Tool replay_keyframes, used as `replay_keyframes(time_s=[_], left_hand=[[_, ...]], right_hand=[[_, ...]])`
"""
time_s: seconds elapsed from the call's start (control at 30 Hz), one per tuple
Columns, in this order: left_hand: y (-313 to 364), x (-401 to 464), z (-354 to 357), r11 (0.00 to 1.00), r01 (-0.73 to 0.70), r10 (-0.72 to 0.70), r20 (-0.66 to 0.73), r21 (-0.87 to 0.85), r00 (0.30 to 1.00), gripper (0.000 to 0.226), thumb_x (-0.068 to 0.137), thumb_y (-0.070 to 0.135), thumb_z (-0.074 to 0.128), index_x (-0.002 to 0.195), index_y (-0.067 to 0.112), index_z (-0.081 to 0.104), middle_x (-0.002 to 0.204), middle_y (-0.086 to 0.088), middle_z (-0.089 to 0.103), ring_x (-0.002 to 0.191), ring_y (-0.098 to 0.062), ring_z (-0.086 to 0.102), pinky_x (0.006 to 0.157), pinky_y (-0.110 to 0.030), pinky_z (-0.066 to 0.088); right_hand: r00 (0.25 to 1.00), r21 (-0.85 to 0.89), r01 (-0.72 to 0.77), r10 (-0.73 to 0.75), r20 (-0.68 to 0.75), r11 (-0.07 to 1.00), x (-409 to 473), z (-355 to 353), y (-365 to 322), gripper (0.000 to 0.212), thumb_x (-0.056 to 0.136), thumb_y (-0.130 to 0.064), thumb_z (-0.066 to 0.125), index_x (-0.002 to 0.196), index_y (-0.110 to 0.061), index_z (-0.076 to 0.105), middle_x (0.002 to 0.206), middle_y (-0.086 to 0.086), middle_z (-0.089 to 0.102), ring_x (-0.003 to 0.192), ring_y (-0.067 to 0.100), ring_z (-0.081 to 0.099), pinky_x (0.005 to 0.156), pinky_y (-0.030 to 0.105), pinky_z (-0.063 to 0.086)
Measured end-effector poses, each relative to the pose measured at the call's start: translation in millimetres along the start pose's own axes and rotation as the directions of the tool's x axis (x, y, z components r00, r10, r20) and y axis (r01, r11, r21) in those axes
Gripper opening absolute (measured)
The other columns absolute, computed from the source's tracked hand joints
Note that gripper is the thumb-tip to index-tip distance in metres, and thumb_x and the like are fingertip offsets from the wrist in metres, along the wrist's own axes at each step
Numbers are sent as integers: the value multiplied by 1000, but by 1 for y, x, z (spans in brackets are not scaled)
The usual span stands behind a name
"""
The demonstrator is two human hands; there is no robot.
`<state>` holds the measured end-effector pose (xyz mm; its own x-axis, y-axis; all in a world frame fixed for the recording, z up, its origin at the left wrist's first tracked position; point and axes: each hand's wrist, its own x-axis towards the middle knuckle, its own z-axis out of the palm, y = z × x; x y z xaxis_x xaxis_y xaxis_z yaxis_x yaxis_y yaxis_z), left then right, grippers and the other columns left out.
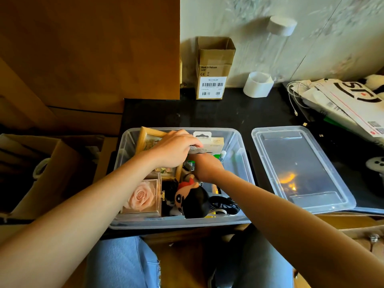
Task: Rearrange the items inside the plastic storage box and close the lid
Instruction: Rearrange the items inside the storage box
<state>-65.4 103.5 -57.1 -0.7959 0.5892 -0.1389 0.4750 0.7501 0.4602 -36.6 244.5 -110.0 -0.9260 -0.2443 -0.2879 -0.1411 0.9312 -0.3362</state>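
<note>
Pale patterned wall backs a dark surface (228, 113), where a clear box (239, 154) sits open at the near edge, just above the person's knees. Its lid (301, 169) lies flat beside it on the right, touching nothing inside. Both hands reach into the box. Left hand (174, 150) is at the far side, fingers curled over the top of a white packet (212, 142) that stands upright against the far wall, next to a wooden frame (147, 136) leaning in the far left corner; the grip looks closed on the packet's edge. Right hand (205, 165) is lower, in the middle of the box, fingers bent downward among small items; what that grip holds, if anything, I cannot tell. Nearer in the box, a pink rose (141, 198) in a clear case fills the near left corner, a plush doll (193, 200) lies beside it, and black cable (224, 204) coils at the near right. Against the wall stand a cardboard carton (214, 69) and a tall clear bottle (270, 59).
</note>
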Motion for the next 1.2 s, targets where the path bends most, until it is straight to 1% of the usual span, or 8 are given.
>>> replay_keyframes(time_s=[0.1,0.27,0.47,0.73,0.83,0.93,1.03,1.2], left_hand=[[0,-1,0,1000,-12,12,-1,-3,1000,46,95,8,35,122,39,57,134,-1,45,125,-21,37,101,-34,27],[0,1,1,999,-41,41,-3,19,999,43,95,10,37,119,38,59,133,2,47,125,-19,37,104,-34,26],[-1,3,4,995,-84,84,-6,61,996,45,93,8,36,118,37,59,131,8,51,125,-14,36,104,-33,26],[2,4,1,998,-15,12,40,55,999,49,92,6,36,122,40,55,137,5,43,130,-20,32,108,-42,28],[3,7,-2,998,-7,2,84,65,997,46,95,10,35,124,41,53,140,7,41,132,-21,29,110,-45,26],[3,7,-3,997,-25,18,96,76,995,45,95,11,36,126,40,52,140,8,41,131,-21,28,110,-44,25],[4,7,-2,995,-31,24,86,91,996,44,95,13,37,126,40,52,140,7,41,130,-22,29,109,-44,26],[4,6,-1,996,-22,14,88,91,996,42,96,15,38,125,42,52,139,6,41,130,-23,31,108,-46,27]], right_hand=[[998,-150,54,-58,-17,987,3,2,-6,47,85,-5,52,129,-21,51,116,12,61,101,34,60,68,37,44],[987,-276,150,-158,-6,949,8,-4,-11,30,87,-3,51,117,-5,54,114,16,61,100,35,60,80,40,49],[954,-399,297,-286,89,868,15,-2,-12,33,91,-3,47,122,-6,56,128,15,55,118,33,51,96,39,42],[934,-413,354,-337,115,839,7,-5,-8,26,85,-3,53,111,-3,60,112,16,63,104,34,58,85,38,46],[946,-449,324,-291,143,833,3,-9,-8,23,89,-8,51,110,-5,60,111,14,63,103,32,58,81,37,46],[979,-558,159,-59,194,814,-3,-20,-3,21,92,-13,51,109,-6,60,112,10,61,105,29,58,76,33,45],[965,-631,19,150,213,776,-8,-31,8,27,91,-10,53,117,-7,57,119,9,58,110,27,56,82,33,46],[976,-605,-42,161,145,795,-12,-28,16,20,92,-13,53,110,-6,60,112,9,61,102,25,60,81,31,48]])
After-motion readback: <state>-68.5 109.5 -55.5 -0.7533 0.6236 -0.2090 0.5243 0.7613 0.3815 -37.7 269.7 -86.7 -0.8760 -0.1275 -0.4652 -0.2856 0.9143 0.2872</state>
